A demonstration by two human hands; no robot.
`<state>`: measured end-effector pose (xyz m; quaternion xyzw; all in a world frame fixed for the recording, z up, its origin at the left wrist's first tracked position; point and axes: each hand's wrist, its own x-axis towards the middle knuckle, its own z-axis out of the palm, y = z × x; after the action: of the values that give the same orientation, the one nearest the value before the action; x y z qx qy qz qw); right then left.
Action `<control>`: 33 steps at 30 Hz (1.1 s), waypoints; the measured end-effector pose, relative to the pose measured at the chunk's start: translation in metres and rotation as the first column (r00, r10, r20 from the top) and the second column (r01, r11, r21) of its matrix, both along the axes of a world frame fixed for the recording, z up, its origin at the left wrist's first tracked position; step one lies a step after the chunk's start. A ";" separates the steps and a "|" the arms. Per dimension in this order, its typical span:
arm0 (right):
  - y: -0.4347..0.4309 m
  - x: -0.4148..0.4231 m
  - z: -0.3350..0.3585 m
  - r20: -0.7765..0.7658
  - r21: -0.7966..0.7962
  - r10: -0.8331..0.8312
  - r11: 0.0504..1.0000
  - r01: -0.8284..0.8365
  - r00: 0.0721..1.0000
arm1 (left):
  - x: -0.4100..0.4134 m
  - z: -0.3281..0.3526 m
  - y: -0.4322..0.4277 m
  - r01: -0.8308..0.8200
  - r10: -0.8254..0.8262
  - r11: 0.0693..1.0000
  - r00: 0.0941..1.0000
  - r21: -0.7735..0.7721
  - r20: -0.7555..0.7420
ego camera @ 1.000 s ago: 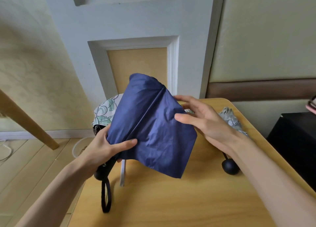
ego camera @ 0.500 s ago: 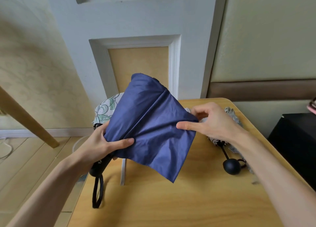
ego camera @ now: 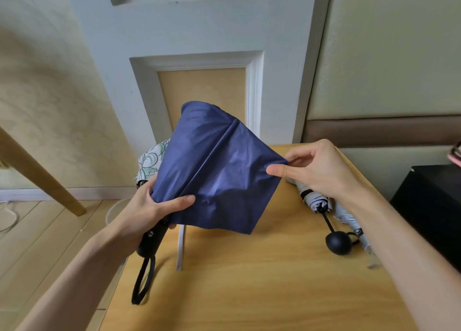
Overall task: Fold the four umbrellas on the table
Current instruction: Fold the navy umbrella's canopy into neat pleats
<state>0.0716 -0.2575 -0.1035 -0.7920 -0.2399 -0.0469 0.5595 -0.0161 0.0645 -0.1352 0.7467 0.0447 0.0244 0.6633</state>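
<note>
A navy blue umbrella (ego camera: 214,171) is held above the wooden table (ego camera: 249,293), its canopy loose and its tip pointing away from me. My left hand (ego camera: 152,206) grips it near the black handle (ego camera: 152,238), thumb pressed on the cloth, with the black wrist loop (ego camera: 143,280) hanging down. My right hand (ego camera: 316,171) pinches the canopy's right corner and pulls it out to the side. A white umbrella with a round black knob handle (ego camera: 338,242) lies at the right. A floral umbrella (ego camera: 149,161) shows behind the blue one.
A white strap (ego camera: 180,246) hangs under the blue canopy down to the table. A black cabinet (ego camera: 434,206) stands right of the table. A slanted wooden leg (ego camera: 42,178) and wood floor are at the left. The wall and a panelled door are close behind.
My right hand has gone from lying flat on the canopy to pinching its right corner and drawing it outward. The white umbrella at the right has come into view.
</note>
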 end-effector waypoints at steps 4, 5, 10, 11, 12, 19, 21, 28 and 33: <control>0.002 -0.002 -0.005 -0.225 0.171 0.111 0.983 -0.073 0.968 | -0.001 0.000 -0.006 -0.008 0.008 1.000 1.000 0.005 -0.002; 0.001 -0.003 -0.006 -0.275 0.201 0.159 0.974 -0.105 0.948 | -0.001 0.000 -0.004 -0.034 0.034 0.999 0.999 0.005 -0.003; -0.001 -0.002 0.000 -0.242 0.206 0.032 0.978 0.019 0.970 | 0.001 0.000 0.003 -0.108 0.108 0.994 0.994 0.009 -0.004; 0.000 -0.001 0.001 -0.234 0.206 -0.002 0.977 0.051 0.972 | 0.002 -0.002 0.004 -0.109 0.109 0.994 0.994 -0.007 -0.003; 0.001 0.000 0.002 -0.231 0.214 -0.030 0.974 0.081 0.972 | 0.003 -0.002 0.004 -0.116 0.116 0.993 0.993 -0.030 -0.003; 0.002 0.000 0.000 -0.224 0.321 -0.005 0.944 0.079 0.974 | 0.004 -0.006 0.000 -0.116 0.114 0.984 0.993 -0.134 -0.021; 0.001 -0.001 0.001 -0.210 0.258 0.026 0.966 0.030 0.977 | 0.004 -0.005 0.001 -0.088 0.085 0.984 0.996 -0.158 -0.030; 0.017 -0.002 -0.009 -0.200 0.219 -0.026 0.973 0.071 0.979 | -0.001 -0.004 -0.004 0.047 -0.050 0.993 0.999 -0.106 -0.018; 0.006 0.003 -0.013 -0.136 0.068 -0.044 0.996 0.054 0.990 | -0.003 -0.003 -0.003 0.017 -0.018 0.999 1.000 -0.037 -0.019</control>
<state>0.0750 -0.2517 -0.1162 -0.7786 -0.1805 -0.0159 0.6008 -0.0189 0.0613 -0.1383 0.7348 0.0448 0.0106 0.6767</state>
